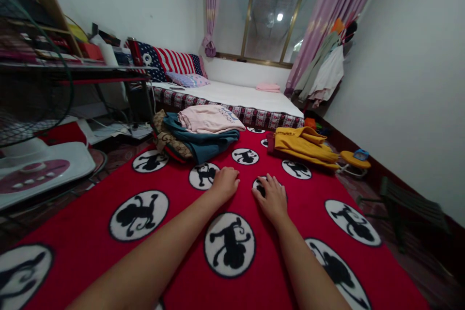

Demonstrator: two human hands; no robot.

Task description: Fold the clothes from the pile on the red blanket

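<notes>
Both my hands rest on a red blanket (181,213) printed with black monkey figures in white circles. My left hand (225,184) lies palm down near the middle, its fingers loosely bent with nothing seen in them. To its right, my right hand (271,197) lies with fingers spread over one white circle and holds nothing. Beyond the left hand is a pile of folded clothes: a pale pink garment (209,119) with lettering on top, a teal garment (203,143) under it, and a brown patterned one (174,141). Folded yellow clothing (303,145) lies beyond my right hand, over something dark red.
A bed (232,92) with pillows stands below the window. On the left are a cluttered desk (109,70) and a fan (39,164). Along the right wall are hanging clothes (323,75), a yellow stool (355,159) and a dark folding stool (410,203).
</notes>
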